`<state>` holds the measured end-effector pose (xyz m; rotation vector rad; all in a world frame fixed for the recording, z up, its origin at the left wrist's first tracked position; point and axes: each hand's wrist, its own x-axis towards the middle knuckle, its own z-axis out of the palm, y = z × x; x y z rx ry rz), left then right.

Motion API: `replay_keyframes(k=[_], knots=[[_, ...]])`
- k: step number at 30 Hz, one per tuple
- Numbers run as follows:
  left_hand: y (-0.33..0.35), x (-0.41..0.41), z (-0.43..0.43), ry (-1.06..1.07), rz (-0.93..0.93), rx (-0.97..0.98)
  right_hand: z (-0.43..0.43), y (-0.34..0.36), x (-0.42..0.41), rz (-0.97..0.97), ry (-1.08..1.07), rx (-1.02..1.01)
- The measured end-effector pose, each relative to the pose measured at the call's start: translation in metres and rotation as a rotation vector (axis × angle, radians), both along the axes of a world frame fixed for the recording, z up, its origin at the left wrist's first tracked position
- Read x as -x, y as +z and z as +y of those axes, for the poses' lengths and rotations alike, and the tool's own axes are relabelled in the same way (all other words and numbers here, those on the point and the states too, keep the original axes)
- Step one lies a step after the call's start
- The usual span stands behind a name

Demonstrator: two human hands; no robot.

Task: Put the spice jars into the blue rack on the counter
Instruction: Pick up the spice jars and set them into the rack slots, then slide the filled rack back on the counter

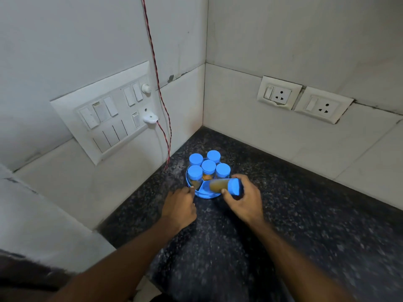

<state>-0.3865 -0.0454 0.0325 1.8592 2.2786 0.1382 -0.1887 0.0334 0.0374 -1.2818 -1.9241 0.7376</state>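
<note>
A round blue rack [204, 194] stands on the dark speckled counter near the wall corner. Several clear spice jars with blue lids [208, 167] stand upright in it. My right hand [245, 200] grips one more jar [224, 186] of yellow-brown spice, tilted almost flat, lid to the right, its base over the rack's empty front compartment. My left hand [180, 207] rests on the counter at the rack's left side, fingertips touching its rim, holding nothing that I can see.
The dark granite counter [305, 214] runs to the right and towards me. White tiled walls meet in a corner behind the rack. A switch panel [104, 114] and a red twisted wire [165, 118] hang on the left wall; two sockets [303, 99] sit on the right wall.
</note>
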Motion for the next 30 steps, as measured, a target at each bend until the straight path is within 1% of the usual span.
replay_keyframes(k=[3, 5, 7, 10, 12, 15, 16, 18, 20, 22, 24, 28, 30], knots=[[-0.004, 0.001, -0.006, 0.025, -0.060, 0.008, 0.000, 0.004, 0.020, -0.167, 0.036, 0.032], [-0.008, 0.004, -0.011, 0.073, -0.132, 0.021, -0.001, 0.006, 0.029, -0.242, 0.051, 0.065], [-0.012, 0.010, -0.015, 0.113, -0.203, 0.054, -0.001, 0.007, 0.036, -0.264, 0.045, 0.083], [-0.014, 0.017, -0.016, 0.118, -0.276, 0.066, 0.000, 0.009, 0.046, -0.237, 0.020, 0.089], [-0.013, 0.020, -0.013, 0.184, -0.392, 0.027, -0.001, 0.009, 0.050, -0.240, -0.002, 0.100], [-0.011, 0.028, 0.002, 0.276, -0.603, 0.001, -0.001, 0.003, 0.049, -0.268, -0.094, 0.165], [-0.008, 0.030, 0.008, 0.276, -0.663, 0.006, -0.001, -0.001, 0.046, -0.305, -0.109, 0.201], [0.002, 0.033, 0.021, 0.245, -0.753, 0.006, -0.002, -0.009, 0.041, -0.444, -0.066, 0.299], [0.012, 0.038, 0.034, 0.207, -0.789, 0.044, -0.002, -0.012, 0.036, -0.538, -0.004, 0.379], [0.015, 0.043, 0.041, 0.172, -0.795, 0.083, -0.004, -0.012, 0.033, -0.586, 0.025, 0.374], [0.011, 0.047, 0.047, 0.170, -0.818, 0.070, -0.004, -0.012, 0.029, -0.599, 0.012, 0.346], [0.003, 0.041, 0.050, 0.152, -0.890, 0.004, -0.010, -0.015, 0.012, -0.520, -0.066, 0.288], [0.001, 0.028, 0.051, 0.119, -0.934, 0.003, -0.019, -0.016, -0.004, -0.493, -0.119, 0.268]])
